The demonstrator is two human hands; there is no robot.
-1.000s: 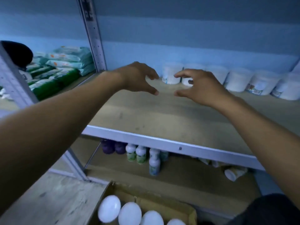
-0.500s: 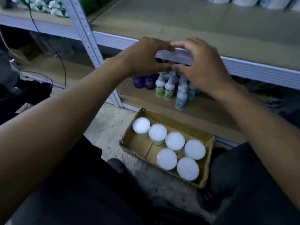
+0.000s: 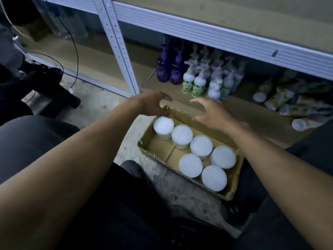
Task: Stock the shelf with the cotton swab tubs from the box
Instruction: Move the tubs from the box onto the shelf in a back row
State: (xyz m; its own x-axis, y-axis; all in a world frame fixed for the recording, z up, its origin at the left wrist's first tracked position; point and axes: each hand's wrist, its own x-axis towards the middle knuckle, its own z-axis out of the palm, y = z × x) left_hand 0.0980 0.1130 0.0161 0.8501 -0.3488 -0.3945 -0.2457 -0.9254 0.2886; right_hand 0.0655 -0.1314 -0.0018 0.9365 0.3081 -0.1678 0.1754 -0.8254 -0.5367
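An open cardboard box (image 3: 158,147) sits on the concrete floor between my knees. Several white-lidded cotton swab tubs (image 3: 201,145) stand upright in it; the tub in the far left corner (image 3: 163,125) is nearest my hands. My left hand (image 3: 153,103) hovers over the box's far left corner, fingers loosely spread and holding nothing. My right hand (image 3: 210,112) hovers over the far edge of the box, fingers spread and empty. The wooden shelf (image 3: 234,13) with its grey metal front rail runs across the top.
A perforated grey upright post (image 3: 119,49) stands left of the box. On the bottom shelf stand purple bottles (image 3: 170,69) and white-green pump bottles (image 3: 198,83); several bottles (image 3: 281,98) lie toppled at the right. Black cables (image 3: 75,51) and dark gear lie at far left.
My view has dropped from the shelf to the box. Both hands have come down from the shelf's front rail to just above the box's far edge, empty.
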